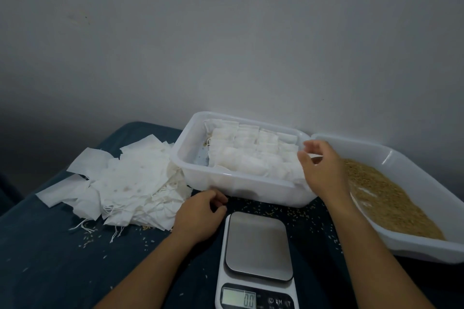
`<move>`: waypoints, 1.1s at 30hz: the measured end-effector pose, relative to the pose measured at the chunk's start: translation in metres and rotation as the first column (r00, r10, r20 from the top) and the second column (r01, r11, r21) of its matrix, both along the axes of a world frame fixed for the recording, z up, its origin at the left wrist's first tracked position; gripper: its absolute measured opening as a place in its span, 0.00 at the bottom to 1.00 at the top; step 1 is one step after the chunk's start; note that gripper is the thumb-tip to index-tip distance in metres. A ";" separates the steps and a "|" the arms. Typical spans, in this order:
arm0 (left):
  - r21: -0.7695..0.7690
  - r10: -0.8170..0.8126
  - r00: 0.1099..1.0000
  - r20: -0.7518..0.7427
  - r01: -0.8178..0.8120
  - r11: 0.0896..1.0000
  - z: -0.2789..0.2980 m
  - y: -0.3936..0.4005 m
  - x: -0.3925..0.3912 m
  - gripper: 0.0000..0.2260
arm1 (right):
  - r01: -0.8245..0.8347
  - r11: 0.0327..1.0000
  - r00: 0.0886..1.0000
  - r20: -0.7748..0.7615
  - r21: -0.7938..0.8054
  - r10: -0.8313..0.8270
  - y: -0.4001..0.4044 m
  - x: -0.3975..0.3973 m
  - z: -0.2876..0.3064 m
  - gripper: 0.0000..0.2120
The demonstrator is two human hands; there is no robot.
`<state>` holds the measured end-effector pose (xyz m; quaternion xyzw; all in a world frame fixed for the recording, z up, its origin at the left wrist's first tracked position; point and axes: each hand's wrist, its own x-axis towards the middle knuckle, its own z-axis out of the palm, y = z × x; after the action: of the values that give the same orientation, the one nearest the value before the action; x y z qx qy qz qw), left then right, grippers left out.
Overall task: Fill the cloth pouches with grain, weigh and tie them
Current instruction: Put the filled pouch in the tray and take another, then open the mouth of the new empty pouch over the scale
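Observation:
A heap of flat, empty white cloth pouches (125,183) with loose drawstrings lies at the left on the dark blue cloth. A clear plastic tub (241,188) in the middle holds rows of filled pouches (251,155). At the right, a white tray (414,246) holds brown grain (391,200). A digital scale (258,251) with a bare steel platform stands in front, its display reading 0.0. My left hand (198,216) hovers between the heap and the scale, fingers loosely curled, holding nothing. My right hand (324,170) hangs over the tub's right end, fingers relaxed and empty.
Loose grains (276,213) are scattered over the dark blue cloth (50,258) around the scale and the heap. A plain grey wall stands close behind the tub and tray. The cloth's left edge drops off at the far left.

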<state>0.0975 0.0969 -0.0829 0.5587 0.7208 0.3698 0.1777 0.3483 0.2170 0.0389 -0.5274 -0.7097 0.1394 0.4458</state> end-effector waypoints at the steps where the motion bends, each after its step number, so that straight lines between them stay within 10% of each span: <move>1: 0.015 -0.009 1.000 0.014 0.009 1.000 0.002 -0.001 0.000 0.08 | 0.011 0.995 0.998 -0.070 0.095 -0.005 -0.012 0.001 -0.003 0.07; 5: 0.100 -0.039 0.999 0.015 0.037 0.994 0.017 -0.008 0.000 0.06 | -0.042 0.966 0.980 -0.178 0.257 0.090 -0.056 0.006 -0.030 0.04; 14: 0.317 0.366 0.913 -0.182 -0.298 0.901 0.063 -0.035 -0.038 0.06 | -0.155 0.987 0.986 -0.052 0.050 0.158 -0.063 0.016 -0.076 0.05; 19: 0.120 0.409 0.847 -0.341 -0.392 0.912 0.063 -0.032 -0.088 0.20 | -0.174 0.984 0.983 -0.051 0.040 0.176 -0.062 0.015 -0.079 0.07; 33: -0.043 0.331 0.896 -0.296 -0.358 0.933 0.047 -0.028 -0.123 0.16 | -0.224 0.973 0.971 -0.078 0.052 0.228 -0.064 0.013 -0.081 0.10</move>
<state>-0.0256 0.0686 -0.0356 0.4601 0.8433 0.2760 0.0310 0.3609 0.1529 -0.0425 -0.4273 -0.7486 0.1961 0.4676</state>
